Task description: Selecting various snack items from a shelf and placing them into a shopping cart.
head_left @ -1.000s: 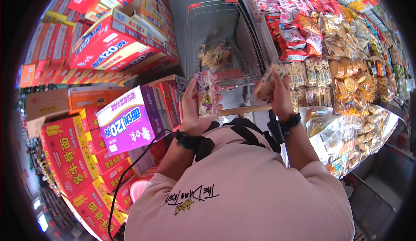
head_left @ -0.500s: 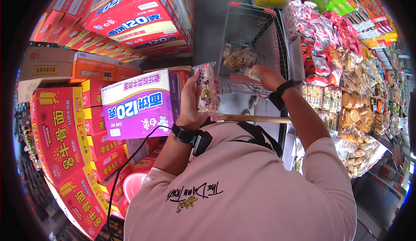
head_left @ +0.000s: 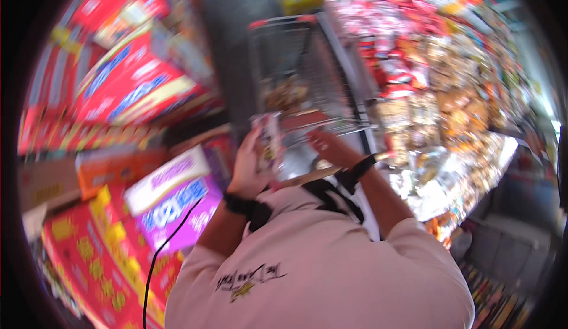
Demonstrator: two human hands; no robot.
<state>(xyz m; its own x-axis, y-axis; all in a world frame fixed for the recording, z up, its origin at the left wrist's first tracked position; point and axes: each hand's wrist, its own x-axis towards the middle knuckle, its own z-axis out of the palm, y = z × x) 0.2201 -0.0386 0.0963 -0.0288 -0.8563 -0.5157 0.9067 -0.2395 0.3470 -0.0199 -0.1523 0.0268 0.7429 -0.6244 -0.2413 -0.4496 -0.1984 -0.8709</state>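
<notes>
The left hand point(head_left: 248, 166) has a firm hold here, fingers wrapped around a slim clear-wrapped snack pack point(head_left: 270, 143), which stands on end just left of the cart's middle, near its close end. Across from it, the right hand point(head_left: 331, 147) points its fingers toward that pack, apart from it, and blur smears the fingertips so badly that I can't tell whether anything sits in its grip. The left palm covers one side of the pack, and its contents are only pale and dark smudges. Below the hands, the wooden-looking cart handle point(head_left: 302, 178) shows in pieces, partly covered by the body. Beyond them lies the wire shopping cart point(head_left: 340, 75), red at its far corners, and in it a heap of brownish packs point(head_left: 287, 92) too smeared to count. Grey floor point(head_left: 225, 51) runs up the aisle alongside. On the left, red cartons point(head_left: 133, 78) pile high, a purple-and-white carton point(head_left: 171, 202) sits nearer, and a black cable point(head_left: 157, 252) crosses in front. Over on the right, a sloping display of bagged snacks point(head_left: 461, 104) glares bright, its far edges bending into the dark rim.
</notes>
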